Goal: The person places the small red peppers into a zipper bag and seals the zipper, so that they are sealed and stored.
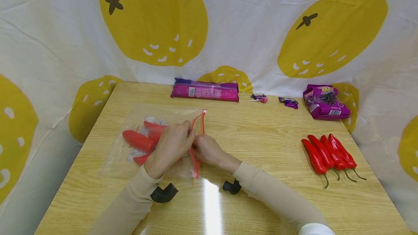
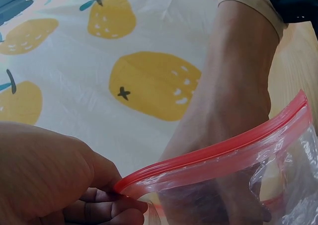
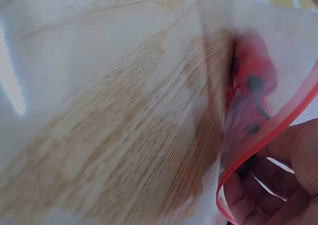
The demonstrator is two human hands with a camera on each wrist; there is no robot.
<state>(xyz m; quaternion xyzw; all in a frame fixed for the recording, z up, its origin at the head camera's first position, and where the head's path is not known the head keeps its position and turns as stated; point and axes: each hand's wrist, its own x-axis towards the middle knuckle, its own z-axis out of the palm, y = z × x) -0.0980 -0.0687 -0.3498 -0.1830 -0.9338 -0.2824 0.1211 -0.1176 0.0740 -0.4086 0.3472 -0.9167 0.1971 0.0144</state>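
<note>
A clear zip bag [image 1: 121,162] with a red zip strip lies on the left of the table, with several red chili peppers [image 1: 138,140] inside. My left hand [image 1: 171,146] lies over the bag and pinches its red rim [image 2: 213,160]. My right hand [image 1: 209,149] is in the bag's mouth; through the film, its fingers [image 2: 218,200] show blurred in the left wrist view. In the right wrist view those fingers bend behind the rim, near a dark green stem [image 3: 247,166]. Whether they grip it is unclear.
More red chili peppers [image 1: 326,155] lie in a row at the right. Along the back sit a long purple packet [image 1: 205,90], a lollipop [image 1: 262,99], small purple wrapped sweets [image 1: 289,102] and a plump purple bag [image 1: 326,104]. A lemon-print cloth [image 1: 241,28] hangs behind the table.
</note>
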